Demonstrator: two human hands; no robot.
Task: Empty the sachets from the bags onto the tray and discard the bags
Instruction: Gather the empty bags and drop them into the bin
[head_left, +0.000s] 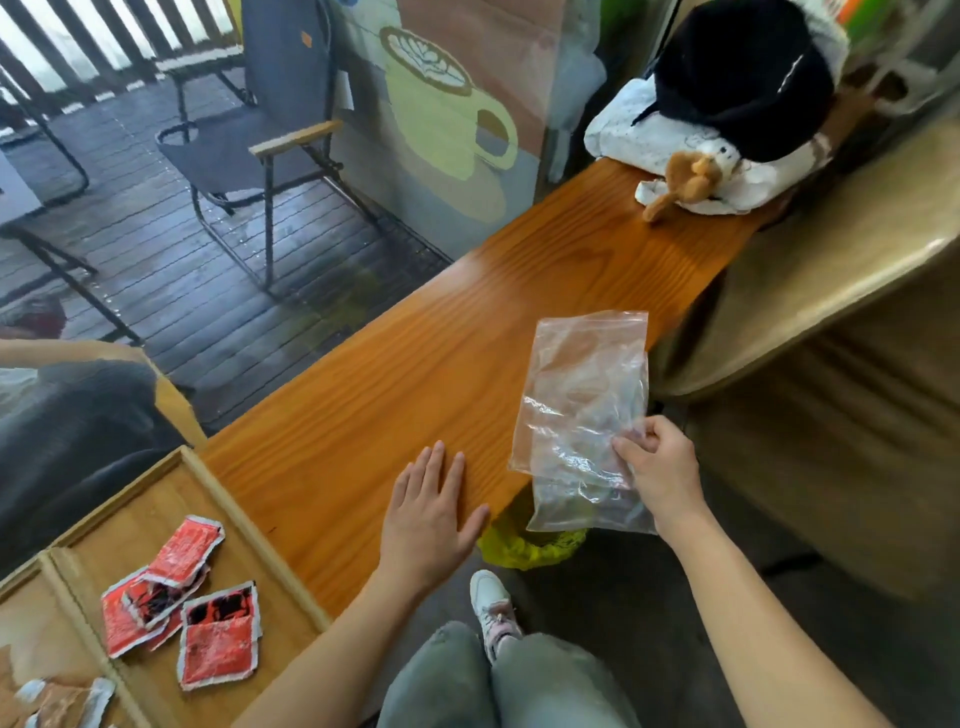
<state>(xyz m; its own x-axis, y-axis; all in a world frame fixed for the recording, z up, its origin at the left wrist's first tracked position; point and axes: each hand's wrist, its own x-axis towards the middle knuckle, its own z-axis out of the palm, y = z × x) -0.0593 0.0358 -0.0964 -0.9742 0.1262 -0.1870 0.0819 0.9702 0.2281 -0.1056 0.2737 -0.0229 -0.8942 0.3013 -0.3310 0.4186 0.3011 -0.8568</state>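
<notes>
My right hand (658, 470) pinches a clear, empty-looking plastic zip bag (582, 405) at its lower right side, holding it over the right edge of the wooden table (415, 364). My left hand (428, 512) lies flat and open on the table near its front edge, left of the bag. At the lower left sits a wooden tray (228, 499) with dividers. Several red sachets (176, 597) lie in its middle compartment, and brownish sachets (57, 701) show in the compartment at the bottom left corner.
A yellow-green bag lining a bin (524, 548) sits on the floor below the held bag, beside my shoe. A white bag with a black cap and a small plush toy (722, 135) rests at the table's far end. A beige seat (831, 322) stands to the right.
</notes>
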